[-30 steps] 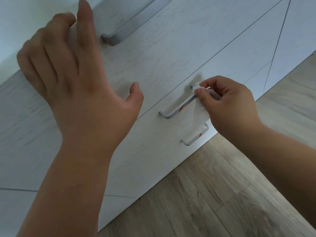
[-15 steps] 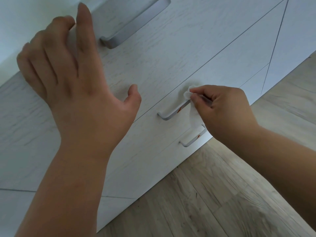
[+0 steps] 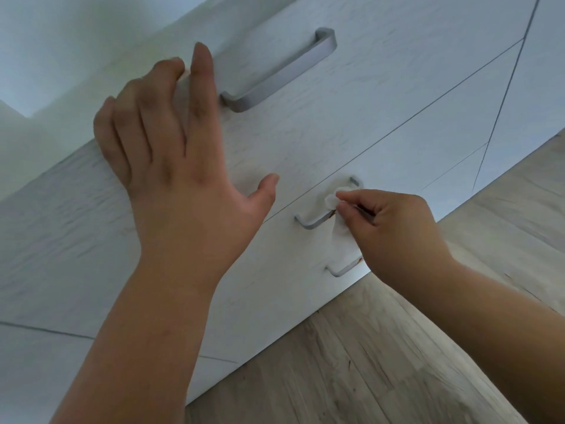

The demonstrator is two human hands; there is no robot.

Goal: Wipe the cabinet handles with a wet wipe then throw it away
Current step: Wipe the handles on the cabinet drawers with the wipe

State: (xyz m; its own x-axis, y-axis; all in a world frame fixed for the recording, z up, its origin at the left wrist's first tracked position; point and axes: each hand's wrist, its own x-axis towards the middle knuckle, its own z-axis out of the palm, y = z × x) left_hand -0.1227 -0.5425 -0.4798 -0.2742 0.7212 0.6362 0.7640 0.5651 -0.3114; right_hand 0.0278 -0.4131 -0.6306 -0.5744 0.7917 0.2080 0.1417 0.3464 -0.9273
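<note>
The left hand [image 3: 171,166] rests against the white cabinet [image 3: 397,87] front, fingers loosely spread and gripping nothing, just left of the top handle [image 3: 278,71]. The wet wipe [image 3: 331,199] is wrapped over the middle handle [image 3: 312,223]. The right hand [image 3: 394,234] pinches the wipe between thumb and fingertips. The lower handle [image 3: 341,270] lies just beneath.

Looks like somebody's home to me, bedroom or living room, can't really say which. There's a white wood-grain cabinet [image 3: 61,240] with stacked drawers [image 3: 397,142] and brushed metal bar handles [image 3: 281,71], sitting on a pale wood-look plank floor [image 3: 367,362]. Regular household furniture, basically.
</note>
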